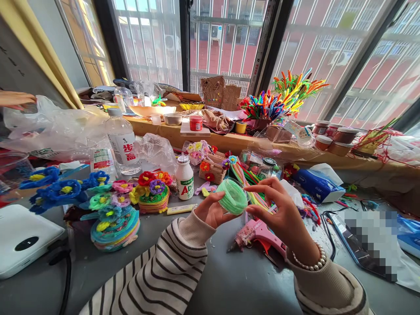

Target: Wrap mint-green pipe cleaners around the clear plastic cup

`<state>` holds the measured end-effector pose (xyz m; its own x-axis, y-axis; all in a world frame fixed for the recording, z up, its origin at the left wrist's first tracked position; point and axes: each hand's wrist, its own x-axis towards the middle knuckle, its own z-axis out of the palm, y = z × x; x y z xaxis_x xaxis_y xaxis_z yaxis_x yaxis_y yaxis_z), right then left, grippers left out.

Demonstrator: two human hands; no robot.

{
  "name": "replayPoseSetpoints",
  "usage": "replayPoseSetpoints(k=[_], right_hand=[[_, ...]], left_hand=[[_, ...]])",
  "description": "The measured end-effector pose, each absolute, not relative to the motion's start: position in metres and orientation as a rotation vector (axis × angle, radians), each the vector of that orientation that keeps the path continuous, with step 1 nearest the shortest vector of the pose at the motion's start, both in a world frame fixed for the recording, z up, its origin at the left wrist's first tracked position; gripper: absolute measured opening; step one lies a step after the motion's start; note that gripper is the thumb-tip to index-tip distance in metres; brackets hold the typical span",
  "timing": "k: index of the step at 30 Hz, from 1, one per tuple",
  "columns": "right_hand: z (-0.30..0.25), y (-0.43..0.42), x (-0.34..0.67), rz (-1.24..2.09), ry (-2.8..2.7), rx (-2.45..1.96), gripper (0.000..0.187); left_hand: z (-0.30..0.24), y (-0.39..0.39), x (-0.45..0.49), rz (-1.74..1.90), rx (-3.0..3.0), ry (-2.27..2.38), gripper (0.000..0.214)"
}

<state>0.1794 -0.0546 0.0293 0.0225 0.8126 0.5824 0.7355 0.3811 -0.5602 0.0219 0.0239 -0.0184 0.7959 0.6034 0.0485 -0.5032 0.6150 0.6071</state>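
Note:
Above the middle of the table, my left hand [213, 208] is closed around a small clear plastic cup [233, 197] wrapped in light green fuzzy chenille stem. The cup is tilted. At its right edge, my right hand [278, 205] has thumb and index finger on either side of the rim; its other fingers are partly bent. Whether a loose stem end lies between those fingertips I cannot make out. Below the hands lies a pink hot glue gun [259, 236], nozzle to the left. Orange-handled scissors [267, 250] are partly hidden beneath it.
Chenille flower pots, one blue [114, 229] and one green-yellow [154, 199], stand left. Nearby are a white bottle [184, 177], a water bottle [123, 144] and a white device [29, 238]. Tissues [318, 183] and a phone [364, 245] lie right. Another person's hand [16, 99] shows far left.

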Motion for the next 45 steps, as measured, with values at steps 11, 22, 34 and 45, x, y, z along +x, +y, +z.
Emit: replayPoseSetpoints(k=[11,22,34,45], right_hand=[[0.021,-0.076,0.202,0.28,-1.529,-1.582,0.023],[0.034,-0.057,0.166,0.283,-1.727,-1.263,0.015],[0.031,-0.057,0.168,0.193,-1.792,-1.243,0.011],[0.032,-0.058,0.17,0.2,-1.787,-1.235,0.009]], left_hand=[[-0.016,0.019,0.022,0.707,0.774,0.151,0.048],[-0.022,0.014,0.026,0.756,0.764,0.077,0.034],[-0.017,0.015,0.024,0.689,0.669,0.09,0.024],[-0.012,0.011,0.025,0.746,0.705,0.095,0.025]])
